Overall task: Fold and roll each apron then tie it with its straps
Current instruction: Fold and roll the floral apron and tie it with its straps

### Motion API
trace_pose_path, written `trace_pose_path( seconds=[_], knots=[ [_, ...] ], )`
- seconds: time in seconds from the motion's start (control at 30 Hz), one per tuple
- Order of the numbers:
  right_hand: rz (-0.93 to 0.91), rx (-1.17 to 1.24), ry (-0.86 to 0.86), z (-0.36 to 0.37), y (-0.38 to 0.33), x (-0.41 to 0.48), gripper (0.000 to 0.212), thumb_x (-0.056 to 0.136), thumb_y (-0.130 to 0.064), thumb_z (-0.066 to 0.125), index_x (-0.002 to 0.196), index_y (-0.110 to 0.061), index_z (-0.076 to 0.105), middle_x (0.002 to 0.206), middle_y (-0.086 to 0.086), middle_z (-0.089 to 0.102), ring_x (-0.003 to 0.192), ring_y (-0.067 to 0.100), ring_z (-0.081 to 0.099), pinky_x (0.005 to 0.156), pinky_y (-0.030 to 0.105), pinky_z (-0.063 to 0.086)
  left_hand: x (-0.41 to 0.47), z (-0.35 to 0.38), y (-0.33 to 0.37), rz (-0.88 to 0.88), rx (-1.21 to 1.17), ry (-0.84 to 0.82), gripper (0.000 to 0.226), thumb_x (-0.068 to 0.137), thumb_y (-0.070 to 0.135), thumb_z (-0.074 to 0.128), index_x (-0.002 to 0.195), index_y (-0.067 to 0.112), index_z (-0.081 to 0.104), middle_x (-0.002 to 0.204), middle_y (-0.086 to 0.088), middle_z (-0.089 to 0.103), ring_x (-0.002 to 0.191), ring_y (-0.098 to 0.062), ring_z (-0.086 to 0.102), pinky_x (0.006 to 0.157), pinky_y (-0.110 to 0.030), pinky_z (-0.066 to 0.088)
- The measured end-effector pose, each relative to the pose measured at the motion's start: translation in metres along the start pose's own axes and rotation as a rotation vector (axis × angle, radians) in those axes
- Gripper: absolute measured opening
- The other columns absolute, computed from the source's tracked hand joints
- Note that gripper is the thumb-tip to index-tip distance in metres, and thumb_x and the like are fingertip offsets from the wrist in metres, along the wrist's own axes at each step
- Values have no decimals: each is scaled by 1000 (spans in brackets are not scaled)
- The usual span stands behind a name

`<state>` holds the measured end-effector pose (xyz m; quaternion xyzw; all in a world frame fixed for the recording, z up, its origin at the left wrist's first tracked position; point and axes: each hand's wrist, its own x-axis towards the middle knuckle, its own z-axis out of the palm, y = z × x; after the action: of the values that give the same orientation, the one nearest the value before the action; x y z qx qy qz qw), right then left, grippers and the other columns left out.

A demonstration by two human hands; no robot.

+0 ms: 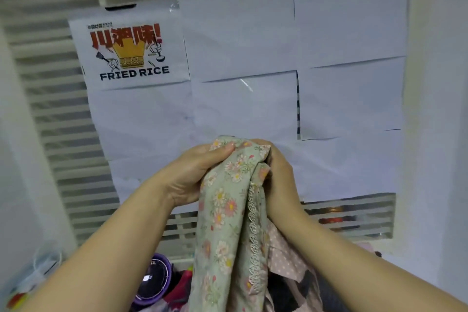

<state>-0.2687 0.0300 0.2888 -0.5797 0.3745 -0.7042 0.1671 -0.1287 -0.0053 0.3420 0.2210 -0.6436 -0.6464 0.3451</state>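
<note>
A green floral apron with a lace trim hangs bunched in the air in front of me. My left hand grips its top from the left, thumb pressed over the cloth. My right hand grips the same top edge from the right, fingers curled round the fabric. The two hands are close together at chest height. A pink dotted part of cloth hangs behind the green one below my right wrist; whether it belongs to the same apron cannot be told.
White paper sheets and a "FRIED RICE" poster cover a slatted window ahead. A purple round object and colourful clutter lie low on the left, near a plastic bag. White walls stand on both sides.
</note>
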Motion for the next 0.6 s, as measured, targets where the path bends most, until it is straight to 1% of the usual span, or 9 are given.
trace_pose_path(
  seconds=[0.07,0.13,0.2,0.27,0.33,0.43,0.5,0.53,0.6],
  knots=[
    [46,114,5,5,-3,4,26,72,-24,49,93,-20,63,100,2,66,86,5,62,77,18,49,-4,-2,3,-14,-1,27,27,81,23,65,101,4,70,98,-13,72,82,-18,70,68,-25,56],
    [36,162,-59,7,-8,10,25,69,-21,50,91,-19,63,93,-3,68,82,2,62,74,16,49,-9,-5,9,-6,-1,43,25,83,24,65,100,6,71,98,-12,72,83,-18,70,68,-25,56],
    [-35,-2,-219,0,-16,14,27,65,-26,56,92,-29,60,89,-16,67,80,-8,61,71,11,46,-14,-9,14,10,-11,40,22,84,22,63,97,8,73,97,-11,72,83,-17,70,68,-24,56],
    [-42,-101,-420,-9,-24,18,45,60,-26,63,104,-35,56,95,-21,66,83,-12,62,70,7,45,-19,-14,17,28,-42,48,21,87,20,61,100,7,72,96,-11,72,81,-17,70,67,-24,57],
    [-1,-122,-522,-15,-28,20,63,60,-22,66,118,-39,48,110,-23,63,101,-10,59,79,7,44,-21,-17,17,32,-93,50,28,83,20,53,100,6,71,92,-11,72,77,-17,71,64,-25,57],
    [-65,-288,-369,-10,-26,22,76,58,-41,59,133,-35,42,123,-12,58,113,4,55,88,11,41,-21,-14,15,2,-141,7,24,80,23,62,90,7,77,90,-13,73,76,-19,72,63,-26,57],
    [-117,-339,-201,-4,-21,23,79,57,-53,46,132,-32,46,119,-6,58,110,13,57,94,27,45,-19,-9,16,-25,-186,-76,35,64,23,83,93,5,77,93,-13,73,80,-21,72,66,-28,58],
    [-125,-339,-142,-2,-19,26,77,57,-54,42,130,-32,49,117,-6,58,108,15,57,94,34,46,-18,-7,18,-41,-214,-128,45,57,23,88,95,4,76,94,-14,73,83,-21,72,68,-29,58],
    [-135,-322,-117,-2,-19,32,70,59,-49,43,125,-29,53,110,-4,61,101,15,59,87,33,47,-15,-9,17,-35,-243,-170,52,52,23,91,97,3,76,96,-14,73,85,-22,72,70,-29,58]
  ],
)
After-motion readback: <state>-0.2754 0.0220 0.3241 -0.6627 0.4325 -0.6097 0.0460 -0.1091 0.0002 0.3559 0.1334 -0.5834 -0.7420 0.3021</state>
